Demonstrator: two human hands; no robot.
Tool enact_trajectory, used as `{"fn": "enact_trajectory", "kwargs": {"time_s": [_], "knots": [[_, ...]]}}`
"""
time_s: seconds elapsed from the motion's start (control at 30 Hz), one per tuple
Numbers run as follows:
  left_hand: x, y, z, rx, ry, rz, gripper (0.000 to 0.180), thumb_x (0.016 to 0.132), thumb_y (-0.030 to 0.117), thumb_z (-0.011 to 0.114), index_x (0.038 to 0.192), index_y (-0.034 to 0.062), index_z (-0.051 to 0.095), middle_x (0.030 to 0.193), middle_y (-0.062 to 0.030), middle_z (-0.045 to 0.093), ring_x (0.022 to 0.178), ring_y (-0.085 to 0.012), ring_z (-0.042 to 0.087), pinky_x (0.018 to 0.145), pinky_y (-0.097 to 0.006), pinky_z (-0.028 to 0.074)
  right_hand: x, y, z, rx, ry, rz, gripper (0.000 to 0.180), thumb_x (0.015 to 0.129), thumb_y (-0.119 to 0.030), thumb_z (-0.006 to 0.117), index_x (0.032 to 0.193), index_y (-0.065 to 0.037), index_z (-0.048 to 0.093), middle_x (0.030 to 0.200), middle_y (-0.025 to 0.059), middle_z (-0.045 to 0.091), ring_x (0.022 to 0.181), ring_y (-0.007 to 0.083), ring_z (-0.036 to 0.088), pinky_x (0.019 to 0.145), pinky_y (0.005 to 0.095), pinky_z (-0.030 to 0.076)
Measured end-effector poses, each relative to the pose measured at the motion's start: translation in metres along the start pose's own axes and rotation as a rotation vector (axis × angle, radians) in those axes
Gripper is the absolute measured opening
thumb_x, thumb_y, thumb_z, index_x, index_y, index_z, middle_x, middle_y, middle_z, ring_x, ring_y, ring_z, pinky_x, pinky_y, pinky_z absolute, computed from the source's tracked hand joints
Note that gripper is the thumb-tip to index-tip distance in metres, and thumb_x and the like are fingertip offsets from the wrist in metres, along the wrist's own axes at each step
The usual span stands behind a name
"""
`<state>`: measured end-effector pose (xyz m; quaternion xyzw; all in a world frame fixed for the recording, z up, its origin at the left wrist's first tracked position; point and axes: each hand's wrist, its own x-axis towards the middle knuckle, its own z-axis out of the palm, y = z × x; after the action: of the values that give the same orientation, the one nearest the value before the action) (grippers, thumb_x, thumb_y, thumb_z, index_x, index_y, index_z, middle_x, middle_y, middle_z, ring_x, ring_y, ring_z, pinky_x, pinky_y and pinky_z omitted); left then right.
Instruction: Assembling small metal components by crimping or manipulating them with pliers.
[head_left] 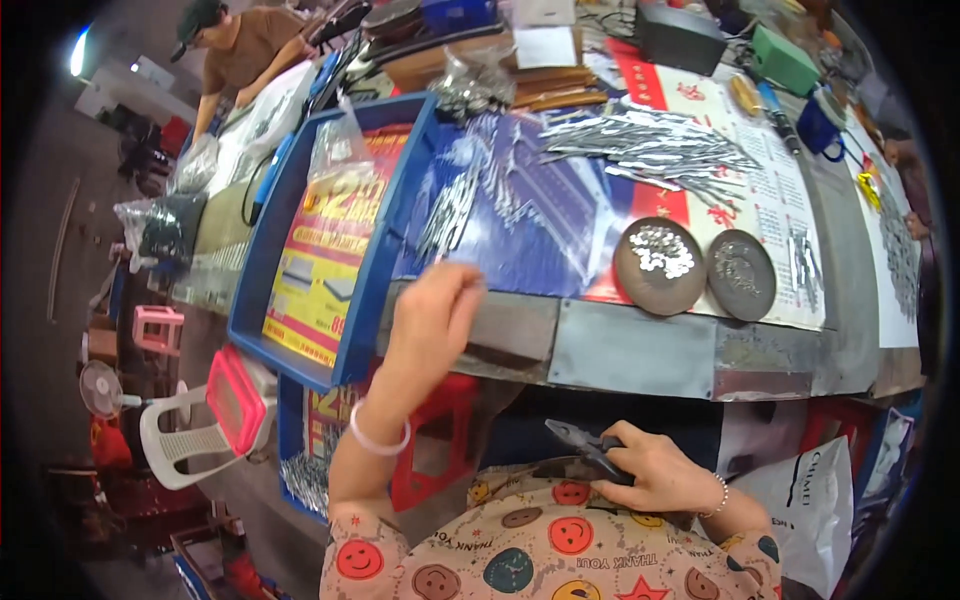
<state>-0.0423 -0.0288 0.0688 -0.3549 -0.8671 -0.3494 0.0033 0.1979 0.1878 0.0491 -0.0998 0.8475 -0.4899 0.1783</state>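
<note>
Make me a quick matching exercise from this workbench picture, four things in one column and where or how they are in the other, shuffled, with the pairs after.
Things:
1. Pliers
2. Blue tray
3. Left round dish
4. Pale bangle

Places and states:
A. Holding small silvery pieces
B. Around the left hand's wrist
C. Lined with a printed sheet
D. Gripped in the right hand

Pairs: 1-D, 2-C, 3-A, 4-B

Gry flr (243, 507), wht chair (197, 461) nr pink stool (157, 318) + fan (100, 388), bright lt (78, 55)
</note>
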Motion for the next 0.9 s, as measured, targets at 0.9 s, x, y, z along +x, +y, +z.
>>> {"fn": "enact_trajectory", "kwargs": {"time_s": [0.9], "knots": [[0.07,-0.02,0.037,0.2,0.002,-0.007,0.006,0.084,0.003,0.059,0.086,-0.0001,0.055,0.077,-0.0169,0.063,0.073,-0.0305,0.065,0.065,-0.043,0.05,-0.025,0.015,0.014,0.048,0.107,0.069,0.033,0.083,-0.03,0.069,0.086,0.003,0.066,0.106,0.0189,0.059,0.075,0.0359,0.063,0.068,0.0414,0.052]]}}
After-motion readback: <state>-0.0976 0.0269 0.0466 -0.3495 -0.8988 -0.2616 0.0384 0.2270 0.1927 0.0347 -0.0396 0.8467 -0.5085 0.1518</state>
